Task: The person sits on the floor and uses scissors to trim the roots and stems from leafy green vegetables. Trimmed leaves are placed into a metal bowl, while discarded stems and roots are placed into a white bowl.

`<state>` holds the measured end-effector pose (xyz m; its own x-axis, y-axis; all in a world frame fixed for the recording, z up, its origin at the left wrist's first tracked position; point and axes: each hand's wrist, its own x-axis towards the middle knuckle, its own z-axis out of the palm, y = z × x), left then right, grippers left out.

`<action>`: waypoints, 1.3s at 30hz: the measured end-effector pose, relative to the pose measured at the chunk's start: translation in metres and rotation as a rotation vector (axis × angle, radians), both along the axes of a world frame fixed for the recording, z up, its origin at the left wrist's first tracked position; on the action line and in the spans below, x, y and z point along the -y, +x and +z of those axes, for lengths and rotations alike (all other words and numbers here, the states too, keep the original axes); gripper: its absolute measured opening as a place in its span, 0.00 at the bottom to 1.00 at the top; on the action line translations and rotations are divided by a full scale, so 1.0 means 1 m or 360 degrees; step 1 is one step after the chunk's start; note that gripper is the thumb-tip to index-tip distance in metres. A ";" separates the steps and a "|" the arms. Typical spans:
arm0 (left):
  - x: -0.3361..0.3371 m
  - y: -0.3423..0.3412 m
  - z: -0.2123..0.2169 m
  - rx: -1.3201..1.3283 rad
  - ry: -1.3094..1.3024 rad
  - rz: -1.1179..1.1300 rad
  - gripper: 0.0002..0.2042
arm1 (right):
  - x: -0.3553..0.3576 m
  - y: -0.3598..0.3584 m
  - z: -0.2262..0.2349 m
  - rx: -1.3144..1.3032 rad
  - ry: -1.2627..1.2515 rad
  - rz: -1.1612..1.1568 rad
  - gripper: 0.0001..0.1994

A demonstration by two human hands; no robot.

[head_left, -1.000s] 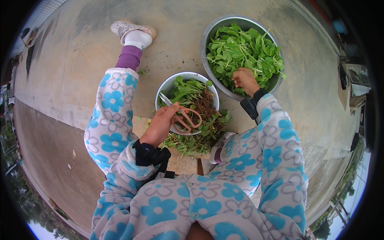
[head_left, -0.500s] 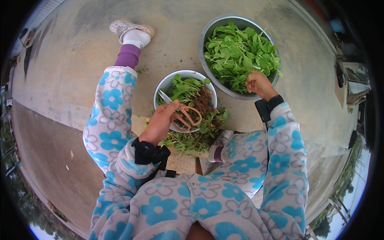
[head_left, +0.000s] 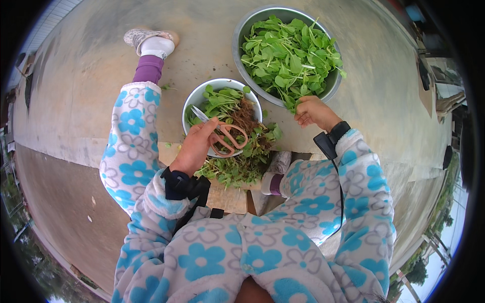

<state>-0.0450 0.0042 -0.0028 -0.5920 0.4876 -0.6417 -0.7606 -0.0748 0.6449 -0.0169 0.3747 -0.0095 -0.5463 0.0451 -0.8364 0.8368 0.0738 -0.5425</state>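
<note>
My left hand [head_left: 196,146] holds scissors [head_left: 230,140] with pink handles, pressed between thumb and fingers. Their pale blades point up and left over a white bowl [head_left: 189,91]. In that bowl lie leafy greens [head_left: 222,103] with a clump of brown roots [head_left: 243,117]. My right hand [head_left: 314,112] is closed at the near rim of a large metal basin [head_left: 237,55], which is heaped with cut green leaves [head_left: 288,55]. A few leaves [head_left: 291,104] hang over the rim against its fingertips, seemingly pinched there; the curled fingers partly hide them.
A pile of uprooted greens [head_left: 235,169] lies against the near side of the bowl, on a low wooden surface [head_left: 227,198]. My left leg [head_left: 132,131] stretches forward on the concrete floor [head_left: 91,76]. A cable [head_left: 341,194] hangs from my right wrist.
My right hand has drawn back from the leaves toward me, and greens now trail over the basin's rim by its fingers. The scissors stay in my left hand. The whole view has shifted slightly.
</note>
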 end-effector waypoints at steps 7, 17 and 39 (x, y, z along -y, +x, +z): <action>-0.003 0.003 0.003 -0.0050 -0.0002 0.0011 0.18 | 0.010 0.007 0.012 0.0029 0.0332 0.0256 0.14; -0.001 0.001 0.007 -0.0030 0.0023 0.0022 0.17 | 0.009 -0.001 0.014 0.0111 0.0456 0.0547 0.11; 0.001 0.001 0.013 -0.0023 0.0073 0.0018 0.16 | -0.017 -0.001 0.073 -0.0488 0.0340 -0.0239 0.12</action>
<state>-0.0440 0.0029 0.0097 -0.6068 0.5097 -0.6100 -0.7500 -0.1129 0.6517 -0.0182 0.3917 0.0639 -0.7432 0.2988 -0.5987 0.6485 0.1014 -0.7545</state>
